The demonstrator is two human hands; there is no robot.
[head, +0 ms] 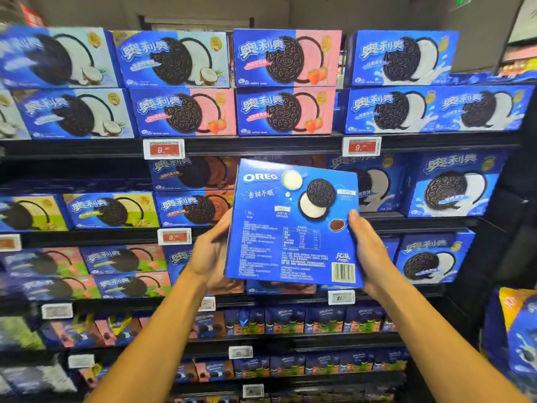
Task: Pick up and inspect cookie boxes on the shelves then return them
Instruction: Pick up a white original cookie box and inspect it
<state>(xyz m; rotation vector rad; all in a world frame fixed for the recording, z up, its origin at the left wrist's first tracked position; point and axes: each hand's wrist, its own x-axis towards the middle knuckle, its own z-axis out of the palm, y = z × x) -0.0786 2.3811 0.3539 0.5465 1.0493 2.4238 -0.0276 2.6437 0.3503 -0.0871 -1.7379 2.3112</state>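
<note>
A blue Oreo cookie box (pixel 293 225) is held up in front of the shelves, its back panel with small print and a barcode facing me. My left hand (pixel 212 253) grips its left edge, fingers hidden behind the box. My right hand (pixel 367 253) grips the right edge, thumb on the back panel near the barcode. The box hangs slightly tilted, in front of the second and third shelf rows.
Black shelves (pixel 261 145) carry rows of blue Oreo boxes in white, pink, brown and green flavours. Red price tags (pixel 164 149) hang on the shelf edges. Smaller cookie packs (pixel 290 319) fill the lower rows. A blue and yellow pack (pixel 514 330) juts in at the right.
</note>
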